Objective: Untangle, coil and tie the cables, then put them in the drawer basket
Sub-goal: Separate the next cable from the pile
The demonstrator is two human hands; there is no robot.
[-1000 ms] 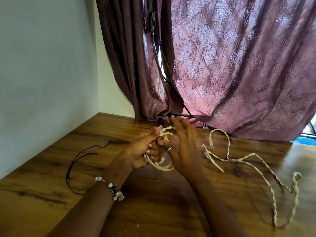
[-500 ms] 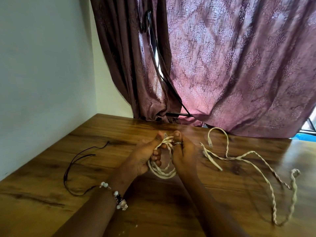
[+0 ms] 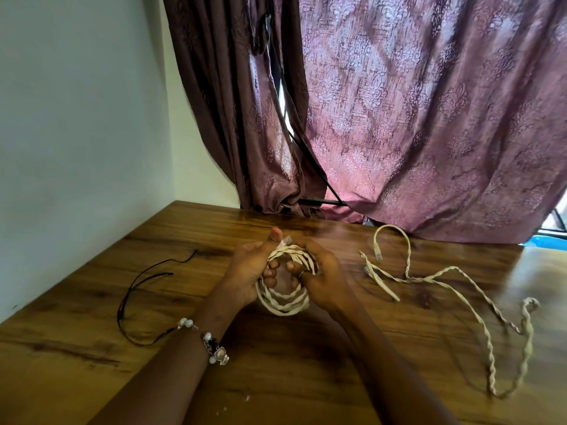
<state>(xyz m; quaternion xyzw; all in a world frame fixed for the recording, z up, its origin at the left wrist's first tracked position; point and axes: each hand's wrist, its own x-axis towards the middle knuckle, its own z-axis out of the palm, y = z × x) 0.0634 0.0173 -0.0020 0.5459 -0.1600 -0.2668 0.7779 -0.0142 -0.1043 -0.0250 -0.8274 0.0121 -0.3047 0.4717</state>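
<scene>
At lower centre of the frame, over the wooden surface [image 3: 306,378]: left hand [image 3: 248,277] and right hand [image 3: 322,277] closed from either side around a small coil of cream twisted cable [image 3: 283,305], held between them. Left thumb pressed over the plug end [image 3: 287,240] at the top of the coil, pinning it against the loops; fingers curled through the ring from the left. Right hand wrapped on the coil's right rim, fingertips hooked inside, ring visible on one finger. Coil plane roughly facing the camera, lower arc hanging clear below both palms.

To the right of the hands, well apart from the coil: a loose cream cable [image 3: 460,289] sprawled across the surface, long run trending toward the lower right of the frame, its connector [image 3: 378,254] near the curtain [image 3: 429,118]. Nearer the right hand by far. At left of frame, a thin black cord [image 3: 132,302], closer to the left hand, possibly the tie. No drawer basket in view. Likely step: securing the coil, judged unfinished.
</scene>
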